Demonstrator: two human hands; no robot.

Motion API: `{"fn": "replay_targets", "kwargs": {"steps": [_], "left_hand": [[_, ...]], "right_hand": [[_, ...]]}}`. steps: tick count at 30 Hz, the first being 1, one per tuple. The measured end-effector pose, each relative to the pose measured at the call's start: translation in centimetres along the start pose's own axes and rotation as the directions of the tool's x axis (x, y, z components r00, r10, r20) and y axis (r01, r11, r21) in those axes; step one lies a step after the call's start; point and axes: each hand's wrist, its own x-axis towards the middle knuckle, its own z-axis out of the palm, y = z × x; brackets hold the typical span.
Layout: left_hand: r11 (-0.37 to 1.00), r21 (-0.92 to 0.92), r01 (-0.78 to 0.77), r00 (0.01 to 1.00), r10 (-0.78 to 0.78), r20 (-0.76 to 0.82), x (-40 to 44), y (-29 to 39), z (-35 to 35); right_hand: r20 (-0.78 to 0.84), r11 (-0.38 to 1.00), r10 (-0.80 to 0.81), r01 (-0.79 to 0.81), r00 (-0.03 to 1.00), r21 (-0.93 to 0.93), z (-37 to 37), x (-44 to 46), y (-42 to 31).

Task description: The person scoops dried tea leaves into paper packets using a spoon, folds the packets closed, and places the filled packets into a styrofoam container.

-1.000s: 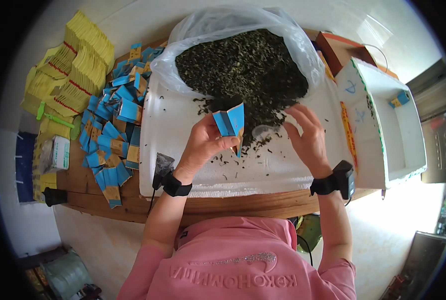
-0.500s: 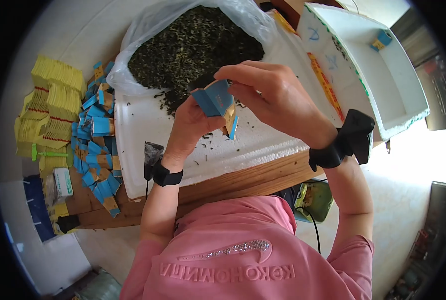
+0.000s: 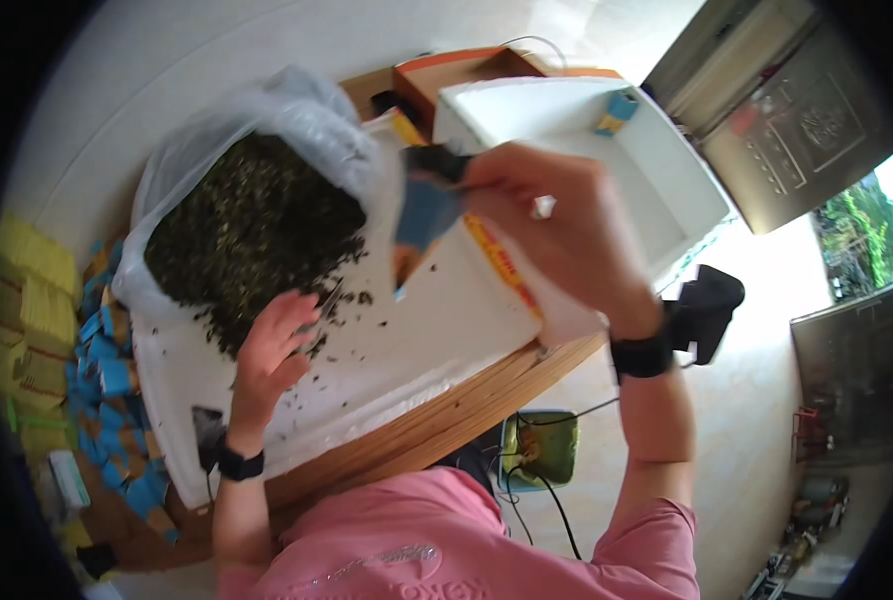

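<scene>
My right hand (image 3: 562, 220), blurred by motion, is closed on the top of a small blue-and-brown paper packet (image 3: 429, 215). A dark piece shows at the packet's upper end; I cannot make out what it is. Packet and hand are raised over the right part of a white foam lid (image 3: 417, 350). My left hand (image 3: 270, 360) is open with its fingers apart, over the lid beside spilled dark leaves. Those leaves come from a heap of dried, tea-like leaves (image 3: 257, 220) in a clear plastic bag (image 3: 307, 125).
A white foam box (image 3: 692, 195) stands at the right, with a similar packet (image 3: 617, 113) inside. Many blue-and-brown packets (image 3: 112, 385) and yellow stacks (image 3: 42, 320) lie at the left. Yellow-red tape (image 3: 502, 265) runs along the lid's right side. A green bin (image 3: 547, 448) stands below the table.
My right hand has carried the packet away to the right, toward the foam box. My left hand has let go of it and moved lower left. The view has turned rightward.
</scene>
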Motion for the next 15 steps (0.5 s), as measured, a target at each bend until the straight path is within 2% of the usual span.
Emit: {"fn": "replay_targets", "kwargs": {"steps": [2, 4, 5, 6, 8, 12, 15], "left_hand": [[0.990, 0.129, 0.050, 0.996, -0.041, -0.078, -0.8, 0.3, -0.7], [0.989, 0.137, 0.059, 0.994, -0.045, -0.103, -1.5, -0.1, -1.9], [0.988, 0.135, 0.074, 0.990, -0.056, -0.130, -1.8, -0.5, -2.4], [0.989, 0.129, 0.065, 0.990, -0.049, -0.129, -2.1, -0.6, -2.6], [0.974, 0.192, 0.117, 0.981, -0.083, -0.176, -2.2, -0.4, -2.8], [0.951, 0.233, 0.204, 0.956, -0.143, -0.257, -2.1, -0.2, -2.9], [0.933, 0.274, 0.234, 0.945, -0.152, -0.290, -2.5, -0.6, -3.8]], "right_hand": [[-0.094, 0.992, 0.025, -0.036, 0.995, -0.119, -5.0, -0.5, 1.4], [-0.187, 0.937, 0.028, -0.091, 0.982, -0.337, -9.8, -1.0, 4.1], [-0.257, 0.880, 0.119, -0.222, 0.959, -0.420, -11.9, -1.0, 5.9], [-0.287, 0.819, 0.119, -0.257, 0.951, -0.513, -13.8, -0.8, 7.3], [-0.361, 0.767, 0.191, -0.369, 0.913, -0.526, -17.3, -0.5, 12.8], [-0.422, 0.684, 0.184, -0.424, 0.888, -0.594, -21.5, 0.4, 26.2], [-0.486, 0.563, 0.310, -0.569, 0.817, -0.599, -21.6, 1.7, 30.1]]}}
